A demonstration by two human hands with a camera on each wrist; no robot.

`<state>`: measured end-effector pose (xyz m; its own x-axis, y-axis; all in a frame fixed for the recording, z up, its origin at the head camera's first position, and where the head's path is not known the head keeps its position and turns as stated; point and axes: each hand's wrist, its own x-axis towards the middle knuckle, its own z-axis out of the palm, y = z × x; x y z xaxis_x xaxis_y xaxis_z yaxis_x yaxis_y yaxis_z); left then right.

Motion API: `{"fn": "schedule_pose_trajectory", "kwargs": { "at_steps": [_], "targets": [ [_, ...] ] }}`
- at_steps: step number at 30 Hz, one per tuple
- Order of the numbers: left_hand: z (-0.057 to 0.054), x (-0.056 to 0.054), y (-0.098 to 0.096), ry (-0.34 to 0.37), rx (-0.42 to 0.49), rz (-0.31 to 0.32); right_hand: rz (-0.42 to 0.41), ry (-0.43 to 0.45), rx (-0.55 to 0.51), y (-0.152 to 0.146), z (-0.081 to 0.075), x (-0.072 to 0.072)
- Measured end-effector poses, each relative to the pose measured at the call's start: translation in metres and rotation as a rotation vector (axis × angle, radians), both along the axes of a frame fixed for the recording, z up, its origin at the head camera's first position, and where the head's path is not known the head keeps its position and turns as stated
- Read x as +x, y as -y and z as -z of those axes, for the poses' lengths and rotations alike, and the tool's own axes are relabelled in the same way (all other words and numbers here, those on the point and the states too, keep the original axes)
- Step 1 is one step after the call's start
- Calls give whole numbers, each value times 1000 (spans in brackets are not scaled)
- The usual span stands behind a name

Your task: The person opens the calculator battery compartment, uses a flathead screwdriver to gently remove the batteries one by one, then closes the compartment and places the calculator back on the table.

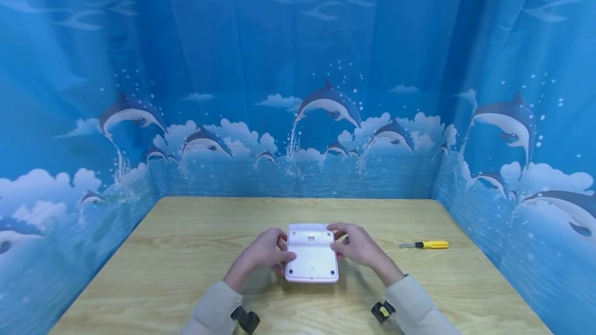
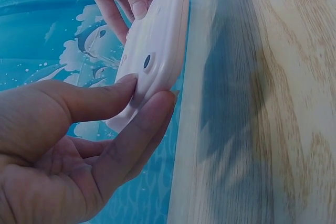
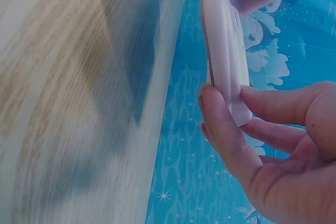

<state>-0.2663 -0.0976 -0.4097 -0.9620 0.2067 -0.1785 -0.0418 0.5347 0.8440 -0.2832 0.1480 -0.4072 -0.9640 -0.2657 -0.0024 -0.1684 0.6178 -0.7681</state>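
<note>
A flat pale pink plastic device [image 1: 312,260], shaped like a desk calculator, is held above the table with its back facing up. Dark round feet or screw holes mark its corners, and a small latch shows near its far end; the front face is hidden. My left hand [image 1: 270,251] grips the left edge, thumb on the back and fingers beneath. On the other side my right hand [image 1: 356,244] pinches the right edge near the far corner. Both wrist views show the device [image 2: 157,40] between thumb and fingers, its thin side [image 3: 223,40] visible from the right wrist.
To the right on the wooden table [image 1: 186,252] lies a screwdriver [image 1: 433,245] with a yellow and black handle, its shaft pointing left. Blue dolphin-print curtains [image 1: 261,66] enclose the table at the back and both sides.
</note>
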Motion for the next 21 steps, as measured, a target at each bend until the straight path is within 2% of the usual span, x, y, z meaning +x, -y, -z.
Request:
{"fn": "schedule_pose_trajectory", "kwargs": {
  "at_steps": [13, 21],
  "targets": [
    [3, -1, 1, -1, -1, -13, 1, 9, 11, 2, 1, -1],
    [3, -4, 2, 6, -12, -46, -46, -19, -3, 3, 3, -6]
  ]
}}
